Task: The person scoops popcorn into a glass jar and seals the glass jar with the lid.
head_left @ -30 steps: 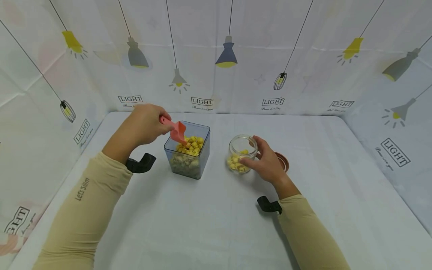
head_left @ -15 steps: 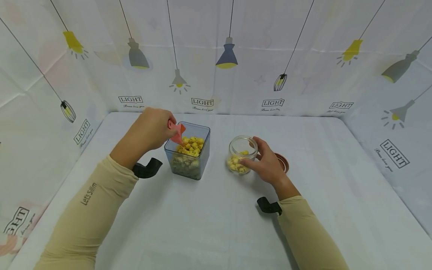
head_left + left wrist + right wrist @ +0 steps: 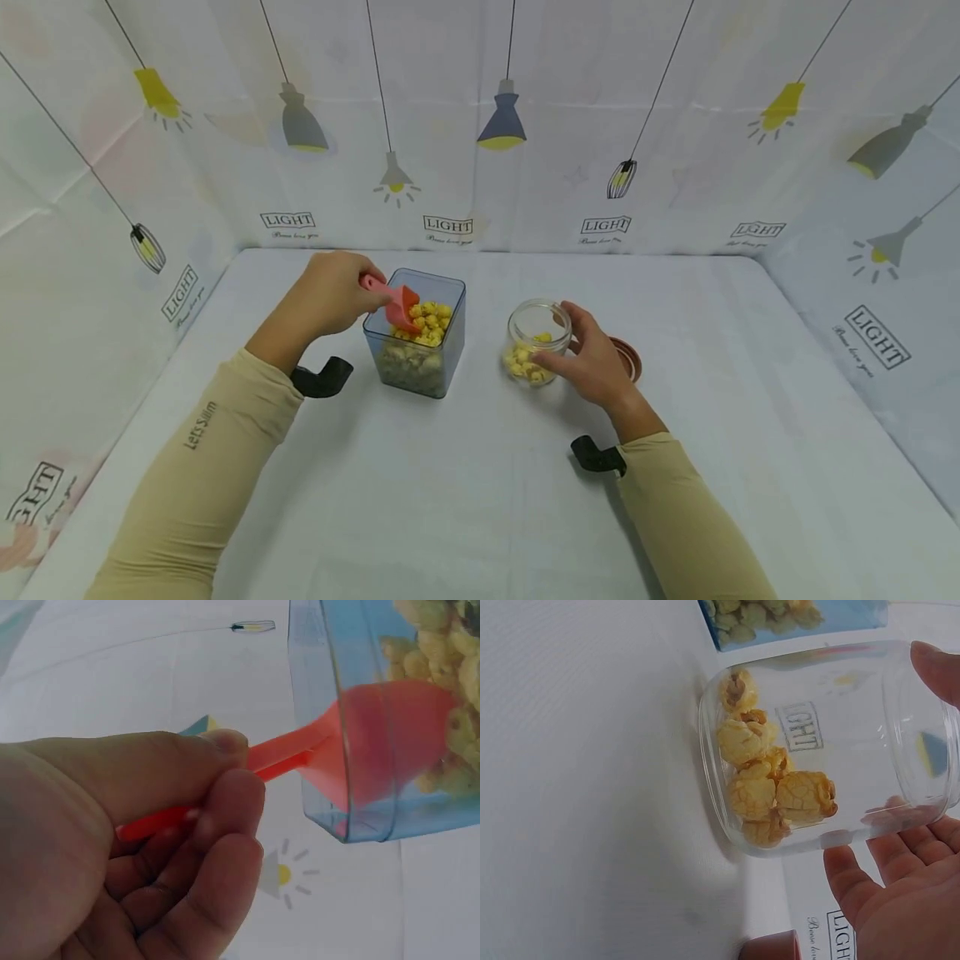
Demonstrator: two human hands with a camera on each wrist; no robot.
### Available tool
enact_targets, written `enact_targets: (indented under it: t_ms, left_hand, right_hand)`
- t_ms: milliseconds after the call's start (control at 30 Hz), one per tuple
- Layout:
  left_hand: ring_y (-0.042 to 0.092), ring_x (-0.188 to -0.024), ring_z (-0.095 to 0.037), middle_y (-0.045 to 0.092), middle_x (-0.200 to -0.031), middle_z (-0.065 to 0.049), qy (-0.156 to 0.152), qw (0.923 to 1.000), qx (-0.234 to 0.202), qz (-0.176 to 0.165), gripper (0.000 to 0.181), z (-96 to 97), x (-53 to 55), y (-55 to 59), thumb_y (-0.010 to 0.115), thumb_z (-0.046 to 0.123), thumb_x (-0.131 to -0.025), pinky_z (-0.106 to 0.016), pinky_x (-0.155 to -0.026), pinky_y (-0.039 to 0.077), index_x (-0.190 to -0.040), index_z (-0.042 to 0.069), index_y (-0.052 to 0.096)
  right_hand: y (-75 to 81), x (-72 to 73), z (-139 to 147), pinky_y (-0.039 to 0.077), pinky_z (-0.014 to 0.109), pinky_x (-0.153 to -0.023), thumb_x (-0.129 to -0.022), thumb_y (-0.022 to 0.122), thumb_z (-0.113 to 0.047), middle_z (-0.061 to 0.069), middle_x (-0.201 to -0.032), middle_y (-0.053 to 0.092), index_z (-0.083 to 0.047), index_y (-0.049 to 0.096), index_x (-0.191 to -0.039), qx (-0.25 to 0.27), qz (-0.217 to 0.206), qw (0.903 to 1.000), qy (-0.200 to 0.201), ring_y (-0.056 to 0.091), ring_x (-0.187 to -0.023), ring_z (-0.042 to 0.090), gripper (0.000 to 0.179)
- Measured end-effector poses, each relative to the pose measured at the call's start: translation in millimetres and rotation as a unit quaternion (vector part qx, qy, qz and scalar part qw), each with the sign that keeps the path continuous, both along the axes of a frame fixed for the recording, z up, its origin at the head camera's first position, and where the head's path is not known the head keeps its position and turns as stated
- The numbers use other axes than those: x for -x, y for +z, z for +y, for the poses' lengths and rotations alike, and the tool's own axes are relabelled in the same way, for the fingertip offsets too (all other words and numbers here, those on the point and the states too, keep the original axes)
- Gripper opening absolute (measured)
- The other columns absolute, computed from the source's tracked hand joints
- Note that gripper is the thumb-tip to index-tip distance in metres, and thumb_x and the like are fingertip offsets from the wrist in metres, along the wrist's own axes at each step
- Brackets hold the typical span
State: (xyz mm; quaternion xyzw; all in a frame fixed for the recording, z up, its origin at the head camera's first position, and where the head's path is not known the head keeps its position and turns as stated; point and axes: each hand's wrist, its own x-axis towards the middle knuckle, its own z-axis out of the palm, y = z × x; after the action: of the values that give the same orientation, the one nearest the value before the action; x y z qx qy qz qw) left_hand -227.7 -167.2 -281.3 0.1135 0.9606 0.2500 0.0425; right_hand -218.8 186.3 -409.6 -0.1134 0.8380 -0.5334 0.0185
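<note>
My left hand [image 3: 330, 292] pinches the handle of a pink scoop [image 3: 401, 308] between thumb and fingers. The scoop's bowl reaches over the near-left rim of a clear bluish square container [image 3: 452, 342], down to the yellow popcorn [image 3: 431, 317] inside. In the left wrist view the scoop's bowl [image 3: 390, 742] shows through the container wall, against the popcorn. My right hand [image 3: 592, 358] grips a round glass jar [image 3: 536, 321] by its side, thumb in front and fingers behind. A few popcorn pieces [image 3: 757, 772] lie at the jar's bottom.
A brown ring-shaped lid [image 3: 628, 358] lies on the white-covered table [image 3: 465, 500] right of the jar, partly behind the right hand. Behind the table hangs a white cloth [image 3: 675, 217] printed with lamps. Bare tabletop separates container and jar.
The left hand first moves right and slightly down over the container, then tilts back a little with the scoop's bowl lower among the popcorn. Right hand and jar stay in place.
</note>
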Motion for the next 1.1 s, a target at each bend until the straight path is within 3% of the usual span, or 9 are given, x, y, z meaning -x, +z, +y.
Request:
enact_targets:
  t_ms: [300, 733, 1100]
  left_hand:
    - [0.061, -0.083, -0.026, 0.068, -0.091, -0.008, 0.03, 0.9976, -0.05, -0.037, 0.033, -11.5, 5.5, -12.0, 0.069, 0.031, -0.094, -0.036, -0.067, 0.049, -0.115, 0.006, 0.069]
    - [0.064, -0.088, -0.025, 0.071, -0.091, -0.006, 0.036, 0.9936, -0.09, -0.059, 0.041, -19.2, 9.5, -14.7, 0.073, 0.038, -0.093, -0.035, -0.068, 0.046, -0.118, 0.006, 0.069]
    - [0.064, -0.089, -0.026, 0.071, -0.09, -0.007, 0.038, 0.9924, -0.086, -0.079, 0.044, -21.3, 15.0, -22.6, 0.073, 0.039, -0.092, -0.035, -0.071, 0.047, -0.118, 0.004, 0.067]
  right_hand:
    - [-1.6, -1.7, 0, 0.032, 0.047, -0.114, -0.085, 0.082, -0.031, 0.015, -0.158, 0.031, -0.005, 0.022, -0.158, -0.006, -0.008, 0.9999, -0.006, 0.032, -0.144, 0.031, 0.098]
    - [-1.5, -1.4, 1, 0.031, 0.047, -0.114, -0.085, 0.082, -0.028, 0.015, -0.158, 0.03, -0.002, 0.021, -0.157, 0.003, -0.002, 1.0, 0.0, 0.03, -0.145, 0.03, 0.097]
    - [0.9, -0.2, 0, 0.032, 0.046, -0.114, -0.085, 0.082, -0.028, 0.014, -0.158, 0.032, -0.003, 0.023, -0.157, 0.007, 0.0, 1.0, 0.003, 0.032, -0.144, 0.029, 0.097]
